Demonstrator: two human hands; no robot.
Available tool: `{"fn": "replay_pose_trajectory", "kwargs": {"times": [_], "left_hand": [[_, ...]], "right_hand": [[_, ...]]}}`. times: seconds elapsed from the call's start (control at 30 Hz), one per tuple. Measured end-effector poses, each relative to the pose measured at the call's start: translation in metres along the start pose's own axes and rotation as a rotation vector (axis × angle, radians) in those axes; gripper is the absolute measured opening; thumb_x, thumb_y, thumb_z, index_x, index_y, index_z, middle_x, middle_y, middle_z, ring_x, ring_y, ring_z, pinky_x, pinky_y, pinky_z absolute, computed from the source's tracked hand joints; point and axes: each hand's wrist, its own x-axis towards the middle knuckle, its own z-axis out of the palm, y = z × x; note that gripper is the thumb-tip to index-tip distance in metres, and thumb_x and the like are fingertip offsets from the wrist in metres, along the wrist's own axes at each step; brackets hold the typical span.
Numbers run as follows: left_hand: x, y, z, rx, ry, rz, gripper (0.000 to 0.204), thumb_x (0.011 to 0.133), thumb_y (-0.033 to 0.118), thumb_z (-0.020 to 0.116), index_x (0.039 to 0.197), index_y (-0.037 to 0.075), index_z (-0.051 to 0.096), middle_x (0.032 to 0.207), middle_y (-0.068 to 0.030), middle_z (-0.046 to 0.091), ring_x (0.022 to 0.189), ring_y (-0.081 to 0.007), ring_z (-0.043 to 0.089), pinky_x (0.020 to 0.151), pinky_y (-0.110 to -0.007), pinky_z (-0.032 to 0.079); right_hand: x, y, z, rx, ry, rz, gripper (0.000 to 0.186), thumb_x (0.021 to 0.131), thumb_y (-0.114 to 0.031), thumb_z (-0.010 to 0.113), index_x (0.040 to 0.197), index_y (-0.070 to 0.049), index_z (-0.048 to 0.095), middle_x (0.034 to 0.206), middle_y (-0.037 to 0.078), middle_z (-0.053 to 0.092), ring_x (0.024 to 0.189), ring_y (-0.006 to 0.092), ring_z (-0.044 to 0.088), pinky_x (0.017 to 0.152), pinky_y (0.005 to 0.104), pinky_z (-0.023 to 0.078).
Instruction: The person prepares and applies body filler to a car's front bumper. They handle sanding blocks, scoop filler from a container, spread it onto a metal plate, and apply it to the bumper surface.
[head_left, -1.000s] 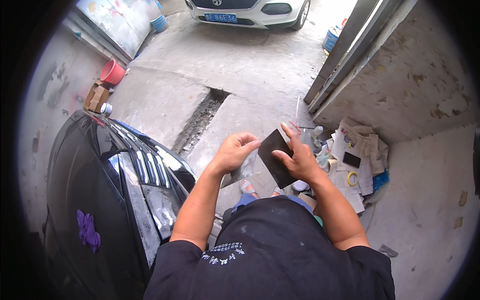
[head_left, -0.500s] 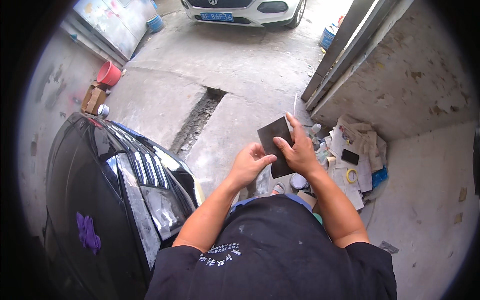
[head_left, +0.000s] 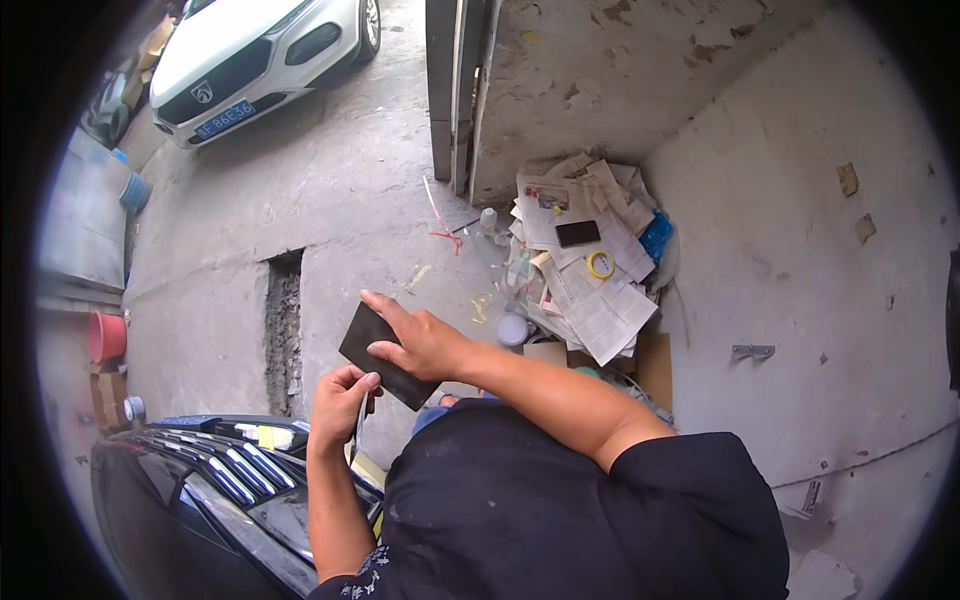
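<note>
My right hand [head_left: 428, 342] grips a dark rectangular sheet of sandpaper [head_left: 402, 382], its thumb lying across the face and its fingers along the far edge. At the sheet's near-left edge, my left hand [head_left: 340, 402] is closed in a pinch, thumb against the fingers. A narrow pale strip [head_left: 359, 425] shows just below those fingers; whether it belongs to the sheet I cannot tell. Both hands are in front of my body, above the concrete floor [head_left: 350, 220]. The underside of the sheet is hidden.
A black car [head_left: 150, 490] stands at the lower left. Newspapers [head_left: 595, 300] are piled by the right wall, with a phone [head_left: 577, 234] and a yellow tape roll [head_left: 600, 264] on top. A trench [head_left: 284, 330] cuts the floor. A white car [head_left: 250, 60] is parked beyond.
My view has turned to the right, so the cars and trench shift left in the picture. The sheet stays in my hands and appears more tilted; my left fingers now pinch at its edge.
</note>
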Motion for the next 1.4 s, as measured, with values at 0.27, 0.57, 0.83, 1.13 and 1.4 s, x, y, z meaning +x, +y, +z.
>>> {"fn": "replay_pose_trajectory", "kwargs": {"times": [0.27, 0.57, 0.83, 1.13, 1.4], "left_hand": [[0.000, -0.013, -0.030, -0.111, -0.004, 0.031, 0.016, 0.091, 0.018, 0.063, 0.083, 0.004, 0.064, 0.070, -0.0009, 0.062, 0.058, -0.0075, 0.054, 0.053, -0.023, 0.043], [0.006, -0.038, -0.082, -0.154, 0.248, 0.285, 0.020, 0.096, 0.015, 0.055, 0.106, 0.000, 0.062, 0.086, -0.0045, 0.065, 0.072, -0.0092, 0.058, 0.071, -0.025, 0.048], [-0.009, -0.050, -0.117, -0.062, 0.409, 0.175, 0.018, 0.092, 0.017, 0.062, 0.098, 0.001, 0.066, 0.081, -0.0006, 0.063, 0.074, -0.0064, 0.053, 0.070, -0.023, 0.046], [0.037, -0.059, -0.126, -0.017, 0.506, 0.215, 0.028, 0.093, 0.012, 0.054, 0.117, 0.000, 0.058, 0.095, -0.0076, 0.066, 0.087, -0.0119, 0.060, 0.079, -0.027, 0.048], [0.115, -0.025, -0.139, -0.179, 0.401, 0.264, 0.036, 0.093, 0.018, 0.057, 0.124, -0.001, 0.055, 0.112, -0.0119, 0.065, 0.096, -0.0135, 0.060, 0.087, -0.030, 0.047]], "right_hand": [[-0.006, -0.022, 0.001, -0.169, -0.157, 0.141, 0.072, 0.088, -0.024, 0.063, 0.146, -0.009, 0.023, 0.094, 0.030, 0.064, 0.086, 0.0484, 0.062, 0.074, 0.0510, 0.049], [0.010, -0.029, 0.026, -0.186, -0.195, 0.010, 0.075, 0.081, -0.005, 0.068, 0.145, -0.005, 0.029, 0.068, 0.012, 0.061, 0.058, 0.0187, 0.057, 0.057, 0.0315, 0.045], [0.051, -0.032, 0.060, -0.228, -0.338, 0.113, 0.070, 0.084, -0.004, 0.065, 0.144, -0.006, 0.030, 0.094, 0.018, 0.070, 0.085, 0.0198, 0.068, 0.076, 0.0303, 0.051], [0.084, -0.006, 0.055, -0.256, -0.336, 0.159, 0.067, 0.085, -0.006, 0.065, 0.143, -0.004, 0.032, 0.088, 0.020, 0.069, 0.082, 0.0262, 0.069, 0.075, 0.0341, 0.051], [0.174, 0.032, 0.042, -0.273, -0.535, 0.098, 0.077, 0.078, -0.003, 0.069, 0.145, -0.008, 0.030, 0.076, 0.015, 0.062, 0.067, 0.0216, 0.059, 0.066, 0.0333, 0.049]]}}
